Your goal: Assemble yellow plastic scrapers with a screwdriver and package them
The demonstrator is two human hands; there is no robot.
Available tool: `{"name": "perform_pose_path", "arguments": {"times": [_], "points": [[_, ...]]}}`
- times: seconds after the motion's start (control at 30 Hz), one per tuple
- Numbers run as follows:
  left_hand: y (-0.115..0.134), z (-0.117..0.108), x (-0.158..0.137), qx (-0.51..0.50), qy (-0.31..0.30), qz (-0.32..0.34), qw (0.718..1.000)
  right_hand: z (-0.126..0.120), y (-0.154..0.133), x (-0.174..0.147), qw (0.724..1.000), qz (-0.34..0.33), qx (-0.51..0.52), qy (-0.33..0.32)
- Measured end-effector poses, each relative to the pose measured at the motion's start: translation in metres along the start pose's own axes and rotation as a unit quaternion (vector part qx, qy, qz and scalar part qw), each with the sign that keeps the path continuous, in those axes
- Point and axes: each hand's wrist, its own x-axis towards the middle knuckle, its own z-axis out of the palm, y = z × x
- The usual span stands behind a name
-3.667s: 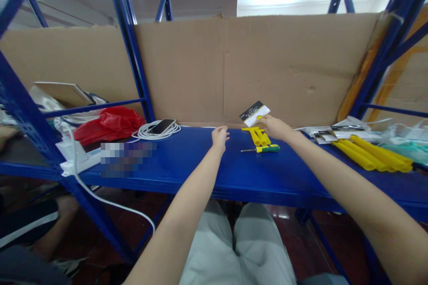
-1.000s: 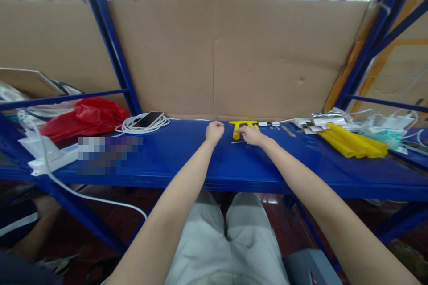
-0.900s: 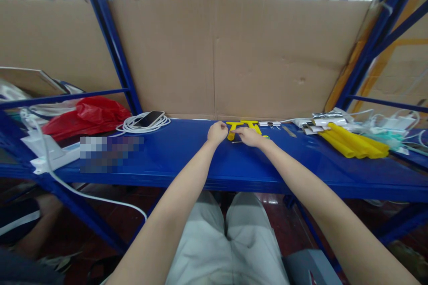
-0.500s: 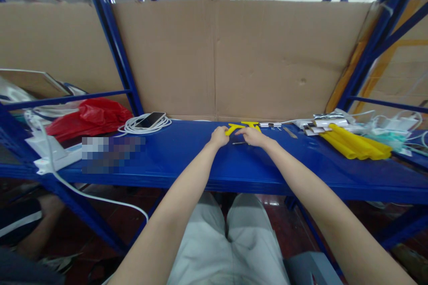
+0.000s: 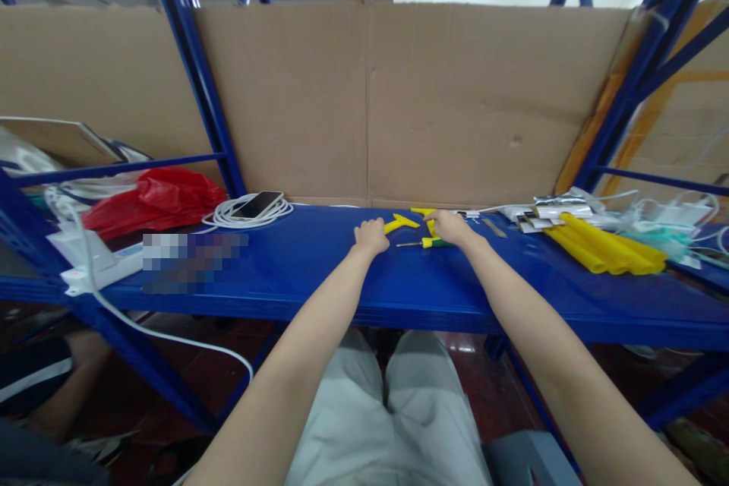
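My left hand point(image 5: 372, 236) is closed around the stem of a yellow T-shaped plastic piece point(image 5: 404, 221), whose crossbar points right. Another yellow T-shaped piece point(image 5: 422, 211) is at my right hand point(image 5: 447, 227). The fingers bend over its stem and partly cover it. Just below that hand, a screwdriver point(image 5: 428, 242) with a yellow and green handle lies on the blue table, its thin shaft pointing left. The end of its handle is hidden under my right hand.
White cable point(image 5: 228, 216) with a phone point(image 5: 260, 204) lies back left, near a red plastic bag point(image 5: 156, 197). A power strip point(image 5: 105, 271) is at the left. A flat metal strip point(image 5: 495, 228), small white parts point(image 5: 471, 216) and yellow tubes point(image 5: 604, 244) lie to the right.
My right hand has moved slightly right and away from the left-hand piece, onto the second yellow piece. The screwdriver handle now shows. My left hand stays nearly in place.
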Motion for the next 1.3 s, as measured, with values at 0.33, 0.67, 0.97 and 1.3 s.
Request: {"name": "perform_pose_path", "arguments": {"times": [0.33,0.67,0.97,1.3], "points": [[0.008,-0.006,-0.002,0.026,0.05,0.056,0.997,0.003,0.005,0.004,0.997,0.06,0.03,0.039],[0.007,-0.008,-0.003,0.02,0.071,0.07,0.995,0.016,0.016,0.016,0.96,0.075,0.256,0.088],[0.01,-0.012,-0.007,0.053,0.053,0.072,0.995,0.019,0.016,0.017,0.956,0.02,0.267,0.115],[0.015,-0.012,-0.008,0.057,0.027,0.096,0.993,0.021,-0.001,0.014,0.953,-0.087,0.275,0.09]]}}
